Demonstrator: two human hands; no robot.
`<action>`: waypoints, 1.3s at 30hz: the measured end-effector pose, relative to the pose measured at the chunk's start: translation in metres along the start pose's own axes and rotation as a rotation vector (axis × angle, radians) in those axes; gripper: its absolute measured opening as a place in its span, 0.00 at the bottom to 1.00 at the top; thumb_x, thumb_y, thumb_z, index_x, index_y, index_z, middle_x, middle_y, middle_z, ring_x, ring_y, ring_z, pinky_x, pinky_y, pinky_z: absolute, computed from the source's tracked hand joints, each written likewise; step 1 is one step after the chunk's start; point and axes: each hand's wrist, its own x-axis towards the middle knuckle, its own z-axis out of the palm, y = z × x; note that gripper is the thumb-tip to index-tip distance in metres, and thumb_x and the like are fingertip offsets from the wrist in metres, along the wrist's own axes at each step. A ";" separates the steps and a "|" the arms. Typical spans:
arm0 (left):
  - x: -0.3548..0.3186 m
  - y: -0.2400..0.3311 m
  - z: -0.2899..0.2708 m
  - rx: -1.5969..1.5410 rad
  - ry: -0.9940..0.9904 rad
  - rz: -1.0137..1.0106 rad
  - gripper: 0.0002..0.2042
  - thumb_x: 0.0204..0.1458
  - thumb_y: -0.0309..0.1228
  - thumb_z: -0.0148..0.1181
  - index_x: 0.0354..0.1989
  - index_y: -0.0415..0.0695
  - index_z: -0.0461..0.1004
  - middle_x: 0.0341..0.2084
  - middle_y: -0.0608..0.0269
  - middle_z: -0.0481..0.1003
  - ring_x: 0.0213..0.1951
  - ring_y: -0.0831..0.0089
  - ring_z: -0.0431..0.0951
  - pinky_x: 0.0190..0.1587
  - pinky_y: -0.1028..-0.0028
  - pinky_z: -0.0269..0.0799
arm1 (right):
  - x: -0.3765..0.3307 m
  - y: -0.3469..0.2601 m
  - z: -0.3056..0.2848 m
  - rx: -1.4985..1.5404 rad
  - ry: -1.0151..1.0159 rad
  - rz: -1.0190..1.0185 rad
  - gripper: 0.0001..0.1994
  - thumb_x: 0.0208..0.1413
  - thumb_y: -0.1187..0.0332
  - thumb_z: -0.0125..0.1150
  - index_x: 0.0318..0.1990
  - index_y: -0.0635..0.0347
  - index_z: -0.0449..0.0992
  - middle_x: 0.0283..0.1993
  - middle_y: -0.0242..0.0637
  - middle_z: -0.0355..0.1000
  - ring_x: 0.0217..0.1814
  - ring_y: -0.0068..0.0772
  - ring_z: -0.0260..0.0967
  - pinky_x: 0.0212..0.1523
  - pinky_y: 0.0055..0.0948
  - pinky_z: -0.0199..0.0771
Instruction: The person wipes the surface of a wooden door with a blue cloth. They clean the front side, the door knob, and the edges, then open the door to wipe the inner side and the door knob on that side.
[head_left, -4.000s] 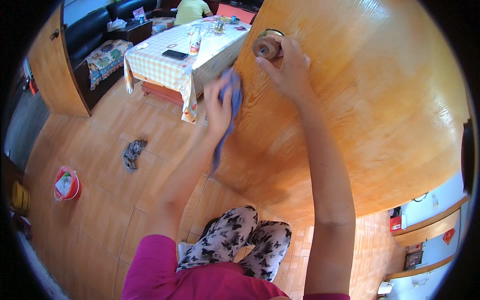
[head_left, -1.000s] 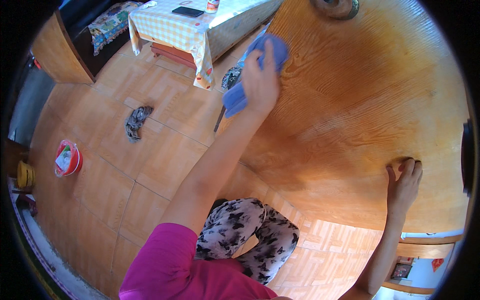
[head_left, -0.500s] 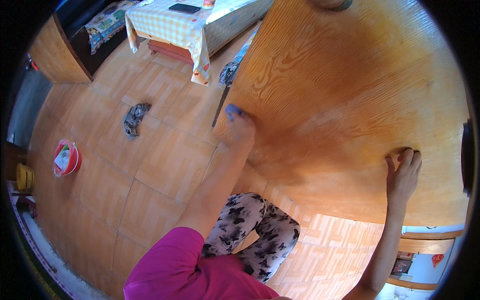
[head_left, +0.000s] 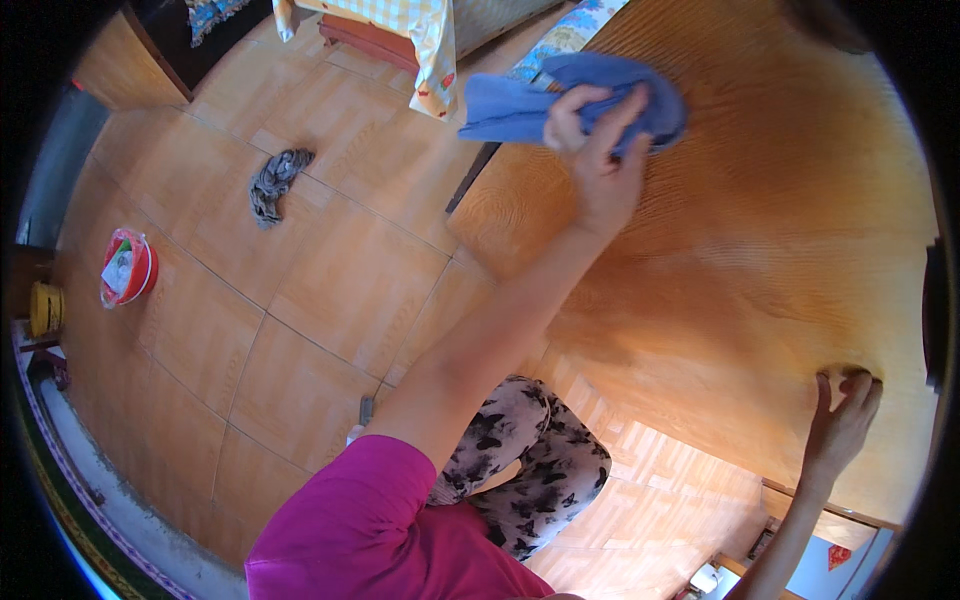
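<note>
A blue cloth [head_left: 500,108] is in my left hand [head_left: 605,165], whose fingers are bent around it. It lies against the upper left part of a large wooden door [head_left: 720,230] with clear grain, and one end sticks out past the door's edge. Lower on the right, my right hand [head_left: 845,415] has its curled fingertips hooked at a dark hollow in the same door. The inside of that hollow is hidden by the fingers.
A grey rag [head_left: 275,188] lies on the tiled floor [head_left: 330,270]. Farther left stand a red bucket [head_left: 140,275] and a yellow tub [head_left: 46,308]. A table with a checked cloth [head_left: 432,55] is at the back, beside a wooden cabinet side [head_left: 135,65].
My left hand has moved up and right along the door, and the blue cloth now shows spread out. In the picture, my right hand and the door's hollow sit lower as the view shifted.
</note>
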 end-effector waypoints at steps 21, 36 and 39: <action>-0.112 -0.116 -0.049 0.173 0.288 -0.779 0.20 0.67 0.44 0.52 0.56 0.40 0.73 0.56 0.46 0.68 0.61 0.55 0.67 0.66 0.62 0.60 | -0.002 0.009 0.008 -0.101 -0.039 -0.030 0.17 0.59 0.59 0.68 0.43 0.61 0.70 0.38 0.41 0.64 0.40 0.44 0.67 0.42 0.45 0.72; -0.204 -0.325 -0.118 0.255 0.469 -1.176 0.15 0.69 0.40 0.50 0.54 0.41 0.70 0.50 0.53 0.73 0.51 0.61 0.72 0.56 0.61 0.66 | 0.001 0.013 -0.009 -0.262 -0.145 0.003 0.18 0.63 0.54 0.64 0.44 0.61 0.72 0.42 0.40 0.67 0.42 0.40 0.68 0.40 0.39 0.74; -0.200 -0.336 -0.145 0.299 0.456 -1.269 0.15 0.69 0.40 0.48 0.57 0.44 0.67 0.51 0.56 0.72 0.51 0.62 0.71 0.55 0.59 0.66 | 0.002 0.019 0.011 -0.217 -0.156 0.003 0.18 0.63 0.53 0.64 0.43 0.61 0.72 0.41 0.40 0.66 0.43 0.40 0.68 0.40 0.38 0.73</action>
